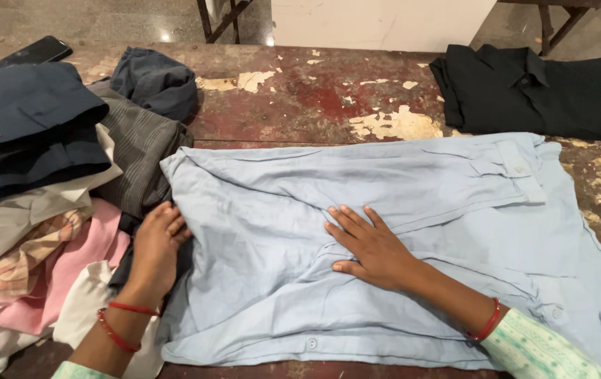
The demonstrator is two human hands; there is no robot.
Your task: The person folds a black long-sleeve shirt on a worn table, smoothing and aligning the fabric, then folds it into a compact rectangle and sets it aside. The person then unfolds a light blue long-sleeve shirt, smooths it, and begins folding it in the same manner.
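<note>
A light blue shirt (399, 231) lies spread flat on the table (314, 98), covering most of its near half. The right hand (370, 245) rests on the middle of the shirt, palm down, fingers straight and a little apart; its grip is wide and holds nothing, it only presses the cloth. The left hand (154, 249) is at the left edge of the shirt, with the fingers curled over the cloth there; whether it pinches the edge or only touches it, I cannot tell. Both wrists carry red bangles.

Just to the left of the left hand there is a pile of clothes (41, 210): dark blue, grey striped, white, checked and pink pieces, one over another. A black phone (30, 52) lies behind this pile, at the far left corner. Far from the right hand, at the far right of the table, lies a folded black shirt (532, 91).

The table is old, dark red-brown, with much paint peeled off in pale patches. Behind it are a grey stone floor (104, 17), metal legs of furniture and a white block (377, 21).
</note>
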